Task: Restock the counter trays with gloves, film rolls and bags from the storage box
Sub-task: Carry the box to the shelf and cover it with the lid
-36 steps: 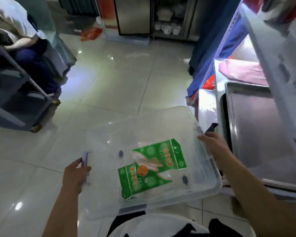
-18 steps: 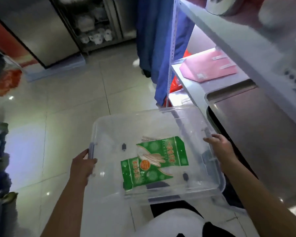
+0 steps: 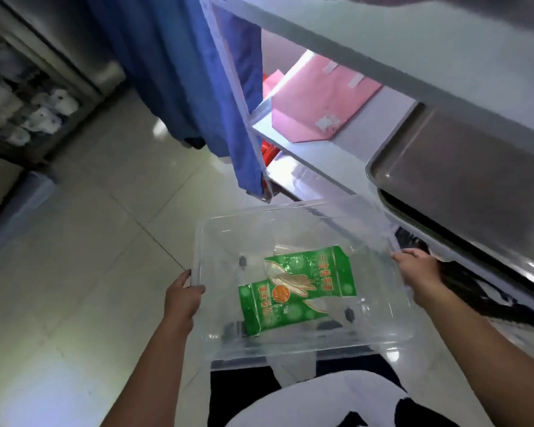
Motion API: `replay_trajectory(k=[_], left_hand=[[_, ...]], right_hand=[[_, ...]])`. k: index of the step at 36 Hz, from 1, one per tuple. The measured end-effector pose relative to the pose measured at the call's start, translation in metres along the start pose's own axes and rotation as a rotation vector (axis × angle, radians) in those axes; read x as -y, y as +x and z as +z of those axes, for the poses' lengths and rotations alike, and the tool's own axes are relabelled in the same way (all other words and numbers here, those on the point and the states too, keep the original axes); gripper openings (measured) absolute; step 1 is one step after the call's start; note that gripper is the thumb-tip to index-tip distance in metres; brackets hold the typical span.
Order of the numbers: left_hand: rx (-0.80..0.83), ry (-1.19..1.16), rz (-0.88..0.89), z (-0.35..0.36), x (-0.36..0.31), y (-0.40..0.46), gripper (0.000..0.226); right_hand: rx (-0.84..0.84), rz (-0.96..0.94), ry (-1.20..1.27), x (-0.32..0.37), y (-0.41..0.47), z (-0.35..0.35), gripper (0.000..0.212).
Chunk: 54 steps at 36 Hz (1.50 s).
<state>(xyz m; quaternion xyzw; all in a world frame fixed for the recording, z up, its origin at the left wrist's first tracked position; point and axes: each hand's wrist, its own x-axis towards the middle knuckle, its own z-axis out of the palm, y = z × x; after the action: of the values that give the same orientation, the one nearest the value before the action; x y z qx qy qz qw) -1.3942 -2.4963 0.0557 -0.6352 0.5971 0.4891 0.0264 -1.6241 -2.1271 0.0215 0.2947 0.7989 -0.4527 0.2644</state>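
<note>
- You carry the clear storage box [image 3: 293, 238] off the floor in the lower middle of the frame, and its far right corner sits very near the steel tray [image 3: 463, 180] jutting out at right. My guess is a small swing to the right would knock that corner against the tray's rim and jolt your hold.
- The green pack of gloves [image 3: 296, 289] lies flat and loose on the box floor, right of centre. It looks light and slick, so if you tip the box it would likely slide into the low wall.
- The blue cloth [image 3: 198, 87] hangs from the shelf post just above the box's far edge. Lifting straight up from here could snag the rim on it.
- Your left hand [image 3: 182, 298] grips the left rim of the box: thumb hooked over the top by the pale latch, the other fingers hidden under the edge.
- Your right hand [image 3: 420, 272] holds the right rim near the far corner, fingers curled over the edge onto the wall. How far they wrap inside, you cannot tell through the clear plastic.
- Both forearms reach up from the bottom of the frame, spread wide, the right reaching further forward than the left.
- The box hangs on two rim grips alone, with nothing under it; if either one slips, that side will probably drop.
- A pink bag [image 3: 318, 103] lies on the shelf at upper right.
</note>
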Motion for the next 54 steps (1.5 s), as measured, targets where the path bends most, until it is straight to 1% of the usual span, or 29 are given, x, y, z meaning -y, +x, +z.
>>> replay_trajectory(k=[3,7,9,11,15,18,20,25,32,36,40,42,43,44,45,46,47,48,49,51,53,54], left_hand=[[0.102,0.122,0.026,0.02,-0.018,0.053,0.065],[0.227,0.248,0.042,0.049,-0.024,0.123,0.063],[0.282,0.294,0.048,0.064,-0.023,0.16,0.062],[0.328,0.362,0.065,0.081,-0.022,0.196,0.062],[0.395,0.472,0.14,0.126,-0.018,0.269,0.06],[0.403,0.519,0.2,0.16,-0.009,0.318,0.061],[0.404,0.54,0.23,0.179,-0.002,0.349,0.061],[0.459,0.538,0.228,0.221,0.019,0.412,0.059],[0.493,0.515,0.287,0.277,0.048,0.462,0.051],[0.588,0.483,0.309,0.293,0.055,0.493,0.045],[0.736,0.463,0.336,0.287,0.056,0.523,0.039],[0.8,0.498,0.301,0.282,0.058,0.534,0.041],[0.805,0.504,0.293,0.283,0.058,0.539,0.04],[0.785,0.482,0.291,0.285,0.056,0.544,0.04],[0.737,0.439,0.3,0.288,0.053,0.548,0.043],[0.671,0.387,0.336,0.294,0.048,0.549,0.046],[0.603,0.34,0.413,0.301,0.042,0.545,0.046],[0.543,0.304,0.532,0.309,0.034,0.538,0.044],[0.497,0.288,0.683,0.319,0.026,0.53,0.04],[0.441,0.33,1.014,0.342,0.014,0.509,0.036],[0.395,0.442,1.31,0.369,0.004,0.484,0.04],[0.366,0.512,1.429,0.384,-0.001,0.47,0.044]], right_hand=[[-0.116,0.081,0.012,-0.022,0.001,0.02,0.016],[-0.253,0.222,-0.009,-0.065,-0.002,0.05,0.036],[-0.286,0.295,-0.005,-0.091,-0.002,0.068,0.038],[-0.296,0.365,0.021,-0.117,0.003,0.089,0.033],[-0.329,0.474,0.065,-0.164,0.032,0.134,0.005],[-0.342,0.508,0.105,-0.196,0.066,0.169,0.01],[-0.35,0.501,0.138,-0.215,0.089,0.193,0.007],[-0.401,0.423,0.17,-0.26,0.142,0.245,0.01],[-0.495,0.272,0.242,-0.309,0.209,0.294,0.016],[-0.476,0.184,0.265,-0.33,0.237,0.299,0.021],[-0.436,0.138,0.357,-0.352,0.254,0.29,0.023],[-0.415,0.138,0.394,-0.363,0.258,0.282,0.012],[-0.42,0.139,0.407,-0.368,0.26,0.277,0.007],[-0.443,0.125,0.398,-0.372,0.264,0.273,0.005],[-0.48,0.089,0.327,-0.372,0.269,0.268,0.006],[-0.532,0.029,0.207,-0.369,0.274,0.264,0.012],[-0.587,-0.043,0.081,-0.362,0.279,0.261,0.021],[-0.633,-0.136,-0.009,-0.351,0.285,0.259,0.029],[-0.67,-0.243,-0.074,-0.336,0.292,0.259,0.033],[-0.742,-0.486,-0.17,-0.303,0.307,0.262,0.039],[-0.77,-0.706,-0.248,-0.266,0.325,0.264,0.047],[-0.767,-0.763,-0.321,-0.248,0.336,0.265,0.053]])
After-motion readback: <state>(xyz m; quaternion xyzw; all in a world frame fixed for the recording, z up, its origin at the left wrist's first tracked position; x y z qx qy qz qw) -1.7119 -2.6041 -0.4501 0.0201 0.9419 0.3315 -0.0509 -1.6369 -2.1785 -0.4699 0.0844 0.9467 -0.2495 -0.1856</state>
